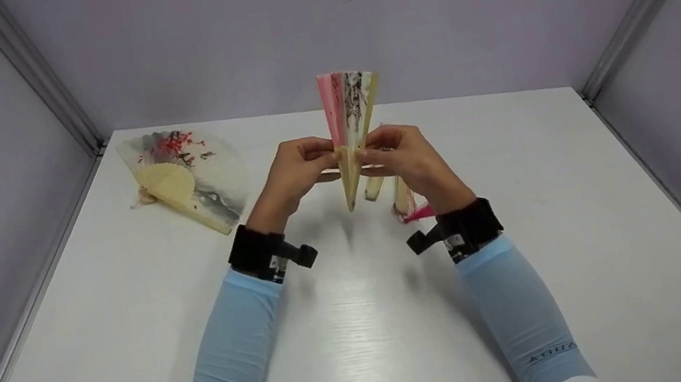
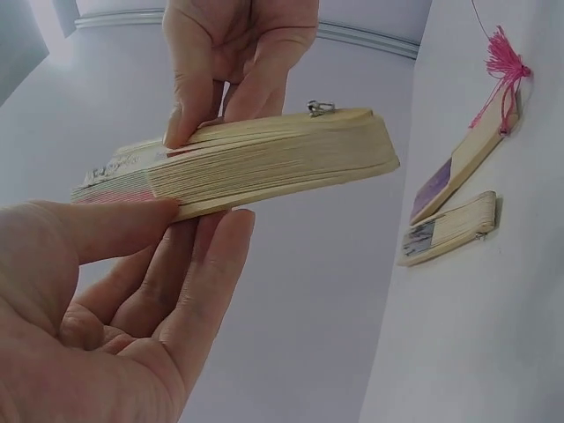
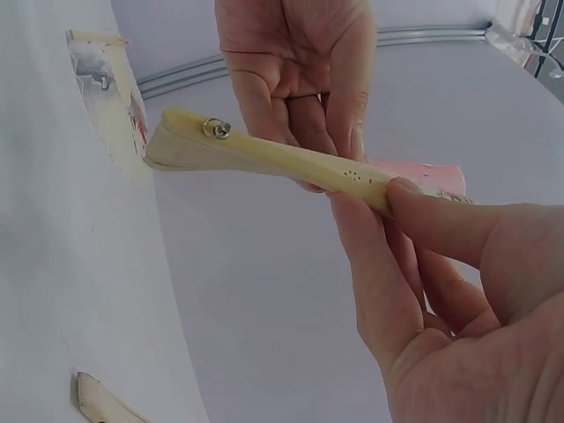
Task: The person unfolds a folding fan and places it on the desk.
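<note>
Left hand (image 1: 295, 172): pinches the fan (image 1: 349, 122) — thumb against fingers.
Right hand (image 1: 404, 153): pinches its other edge.
Fan: between both hands — barely spread, above the table (image 1: 362, 324).
Open fan (image 1: 187, 174): far left.

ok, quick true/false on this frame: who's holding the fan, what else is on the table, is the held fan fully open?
1. Both hands hold the same folding fan. True: the left hand and right hand each pinch its bamboo sticks.
2. The held fan is spread fully open. False: it is nearly closed, only a narrow wedge of pink and ink-painted leaf showing.
3. An opened fan lies flat on the table at the far left. True.
4. No closed fans lie on the table. False: two closed fans lie there, one with a pink tassel.
5. The held fan rests on the table. False: it is held in the air above it.
</note>
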